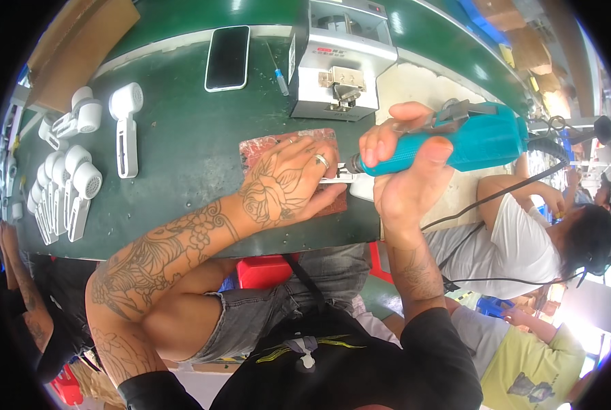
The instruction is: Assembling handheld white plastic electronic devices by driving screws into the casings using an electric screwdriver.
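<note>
Teal elec. driver (466, 142), gripped by R hand (409, 193), at white part (361, 186) L hand (285, 181) pinches; prob. screwdriving, steadiness needed next.

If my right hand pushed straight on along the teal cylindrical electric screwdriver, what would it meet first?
Probably the white plastic part at your left hand: the screwdriver points toward it. Whether they already touch is unclear.

White part (339, 179) partly covered, details seemingly blurred
</note>
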Tool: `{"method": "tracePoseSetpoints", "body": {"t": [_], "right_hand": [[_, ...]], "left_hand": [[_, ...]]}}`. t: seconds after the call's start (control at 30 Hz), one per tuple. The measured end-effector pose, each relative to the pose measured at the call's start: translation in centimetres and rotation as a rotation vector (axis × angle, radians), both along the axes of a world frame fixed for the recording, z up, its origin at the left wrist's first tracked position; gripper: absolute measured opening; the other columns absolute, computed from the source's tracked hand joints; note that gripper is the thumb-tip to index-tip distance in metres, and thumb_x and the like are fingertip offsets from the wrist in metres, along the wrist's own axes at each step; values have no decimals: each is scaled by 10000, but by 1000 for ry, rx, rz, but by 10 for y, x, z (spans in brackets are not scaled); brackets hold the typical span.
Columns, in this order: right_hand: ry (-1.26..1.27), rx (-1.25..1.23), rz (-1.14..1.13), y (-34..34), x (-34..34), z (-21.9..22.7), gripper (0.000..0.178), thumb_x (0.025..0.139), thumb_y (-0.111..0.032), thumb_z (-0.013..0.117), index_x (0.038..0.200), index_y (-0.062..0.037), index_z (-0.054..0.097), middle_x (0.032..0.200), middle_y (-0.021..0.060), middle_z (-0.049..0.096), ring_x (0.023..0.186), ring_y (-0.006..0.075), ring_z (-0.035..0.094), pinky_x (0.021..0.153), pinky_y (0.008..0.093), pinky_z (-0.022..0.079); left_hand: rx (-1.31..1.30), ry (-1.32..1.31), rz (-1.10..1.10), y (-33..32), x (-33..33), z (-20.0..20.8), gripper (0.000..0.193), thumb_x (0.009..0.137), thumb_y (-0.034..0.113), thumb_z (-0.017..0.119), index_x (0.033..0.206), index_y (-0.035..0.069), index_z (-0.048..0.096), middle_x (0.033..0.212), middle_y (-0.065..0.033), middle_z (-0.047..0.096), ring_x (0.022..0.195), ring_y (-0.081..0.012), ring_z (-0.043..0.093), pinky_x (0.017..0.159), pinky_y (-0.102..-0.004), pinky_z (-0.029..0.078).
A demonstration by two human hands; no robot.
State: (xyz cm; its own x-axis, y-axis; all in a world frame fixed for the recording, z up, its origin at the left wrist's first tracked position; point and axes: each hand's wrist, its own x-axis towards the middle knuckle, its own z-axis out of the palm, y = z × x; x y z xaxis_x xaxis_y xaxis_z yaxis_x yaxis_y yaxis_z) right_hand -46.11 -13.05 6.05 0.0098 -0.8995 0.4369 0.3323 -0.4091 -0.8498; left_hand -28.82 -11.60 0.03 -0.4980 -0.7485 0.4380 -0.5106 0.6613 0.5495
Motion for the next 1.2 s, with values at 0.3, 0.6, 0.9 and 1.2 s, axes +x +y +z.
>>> {"method": "tracePoseSetpoints", "body": {"t": [0.3, 0.6, 0.9, 1.2], "right_hand": [[-7, -13, 24, -1, 0, -1, 618, 996, -497, 620, 1178, 88, 538, 714, 82, 590, 642, 182, 584, 622, 328, 496], [-19, -18, 44, -3, 0, -1, 610, 987, -481, 641, 1175, 92, 549, 718, 79, 590, 640, 179, 585, 619, 326, 496], [-76, -43, 93, -5, -2, -5, 512, 989, -367, 659, 1165, 102, 552, 760, 93, 603, 638, 180, 587, 612, 335, 495], [103, 75, -86, -1, 4, 5, 793, 885, -690, 645, 1124, 63, 576, 648, 52, 533, 551, 191, 532, 563, 343, 449]], "left_hand": [[-7, -30, -7, 0, 1, -3, 359, 910, 335, 700, 1071, 35, 589, 1041, -171, 664, 1059, -381, 648, 969, -493, 518], [-21, -16, 18, 1, -2, 2, 353, 911, 319, 703, 1115, 53, 591, 1094, -160, 660, 1050, -353, 645, 972, -488, 517], [-71, -24, -44, -2, 0, 2, 342, 887, 276, 732, 1087, 33, 596, 1029, -124, 645, 1002, -331, 632, 897, -473, 540], [-52, -81, -35, -1, -2, 4, 374, 901, 284, 719, 1115, 11, 578, 1069, -148, 645, 1021, -359, 621, 923, -480, 533]]}}
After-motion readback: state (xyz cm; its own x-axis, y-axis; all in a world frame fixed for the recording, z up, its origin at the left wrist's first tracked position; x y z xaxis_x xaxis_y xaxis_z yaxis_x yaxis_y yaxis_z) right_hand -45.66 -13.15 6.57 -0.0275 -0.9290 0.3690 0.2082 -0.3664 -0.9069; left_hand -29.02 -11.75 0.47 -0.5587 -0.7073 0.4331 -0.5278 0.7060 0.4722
